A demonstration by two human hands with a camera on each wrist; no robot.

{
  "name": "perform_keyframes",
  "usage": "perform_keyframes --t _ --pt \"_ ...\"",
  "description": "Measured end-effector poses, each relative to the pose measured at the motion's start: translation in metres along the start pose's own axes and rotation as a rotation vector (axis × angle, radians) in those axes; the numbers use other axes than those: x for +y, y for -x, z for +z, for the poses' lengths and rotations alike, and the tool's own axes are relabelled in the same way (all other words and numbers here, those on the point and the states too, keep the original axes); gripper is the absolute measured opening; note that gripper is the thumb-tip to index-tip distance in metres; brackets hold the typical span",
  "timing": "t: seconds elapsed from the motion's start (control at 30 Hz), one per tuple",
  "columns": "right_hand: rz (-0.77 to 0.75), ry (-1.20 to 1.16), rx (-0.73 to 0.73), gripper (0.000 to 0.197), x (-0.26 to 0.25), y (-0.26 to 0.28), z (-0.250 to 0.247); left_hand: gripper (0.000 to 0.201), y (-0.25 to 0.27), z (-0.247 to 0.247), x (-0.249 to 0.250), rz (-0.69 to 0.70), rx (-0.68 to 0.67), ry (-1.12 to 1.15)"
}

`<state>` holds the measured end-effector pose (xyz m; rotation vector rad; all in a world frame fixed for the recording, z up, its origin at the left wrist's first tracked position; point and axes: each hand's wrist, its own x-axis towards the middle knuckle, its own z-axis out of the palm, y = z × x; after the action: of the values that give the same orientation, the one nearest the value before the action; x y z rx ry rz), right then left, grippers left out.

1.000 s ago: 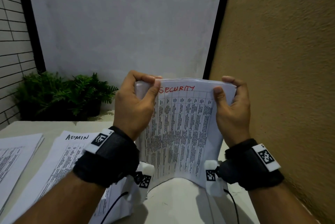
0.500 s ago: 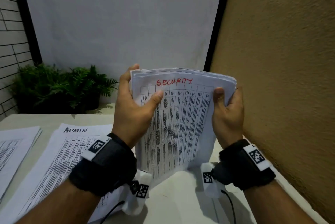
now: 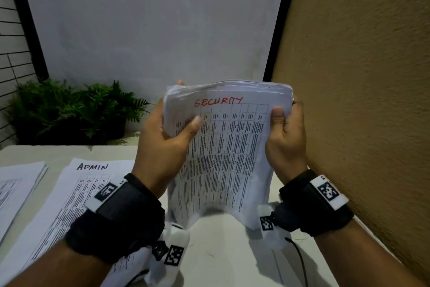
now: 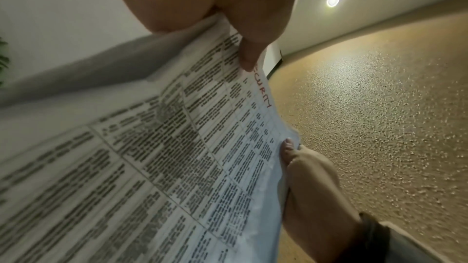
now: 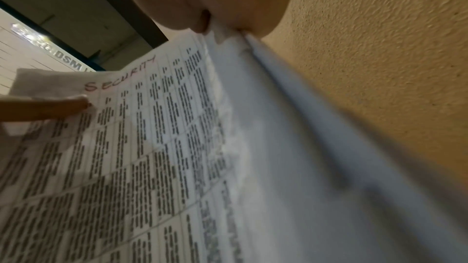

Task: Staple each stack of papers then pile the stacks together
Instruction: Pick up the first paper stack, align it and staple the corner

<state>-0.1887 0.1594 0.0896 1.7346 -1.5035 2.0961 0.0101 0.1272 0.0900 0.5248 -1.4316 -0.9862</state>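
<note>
On the pale table [image 3: 223,251], nearest: admin papers [image 3: 69,196] lying flat at left, one more stack [image 3: 16,184] at the left edge. Above the table, upright: security papers [image 3: 223,147], bottom edge touching the surface; left hand [image 3: 162,144] grips the left side, thumb across the front; right hand [image 3: 286,133] pinches the right side. Behind, left: green plants [image 3: 69,110]. Beyond: grey wall [image 3: 151,26], brick [image 3: 11,37] far left; textured tan wall [image 3: 360,77] close at right.
</note>
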Motion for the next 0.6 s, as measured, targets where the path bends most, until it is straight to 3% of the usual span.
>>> perform_keyframes --t 0.1,0.2,0.27,0.4,0.47,0.57,0.6 --pt "0.127 -0.174 -0.103 0.028 0.001 -0.007 -0.007 0.018 -0.001 0.0 -0.004 -0.082 0.033 -0.038" --pt "0.274 -0.192 -0.125 0.04 0.024 -0.027 -0.023 0.015 -0.004 -0.002 -0.007 -0.04 0.055 -0.138" --pt "0.365 0.109 -0.206 0.032 0.066 -0.045 -0.037 0.012 -0.004 -0.003 -0.008 -0.013 0.06 -0.188" --pt "0.526 0.814 -0.629 0.024 0.137 -0.057 -0.056 0.011 -0.006 -0.006 -0.011 -0.022 0.083 -0.188" --pt "0.547 0.924 -0.732 0.015 0.146 -0.051 -0.057 0.013 -0.008 -0.005 -0.011 -0.022 0.081 -0.174" --pt "0.509 1.047 -0.825 0.037 0.152 -0.039 -0.049 0.017 -0.007 -0.003 -0.012 -0.022 0.076 -0.167" --pt "0.488 1.15 -0.899 0.028 0.157 -0.036 -0.046 0.018 -0.007 -0.002 -0.013 -0.019 0.075 -0.172"
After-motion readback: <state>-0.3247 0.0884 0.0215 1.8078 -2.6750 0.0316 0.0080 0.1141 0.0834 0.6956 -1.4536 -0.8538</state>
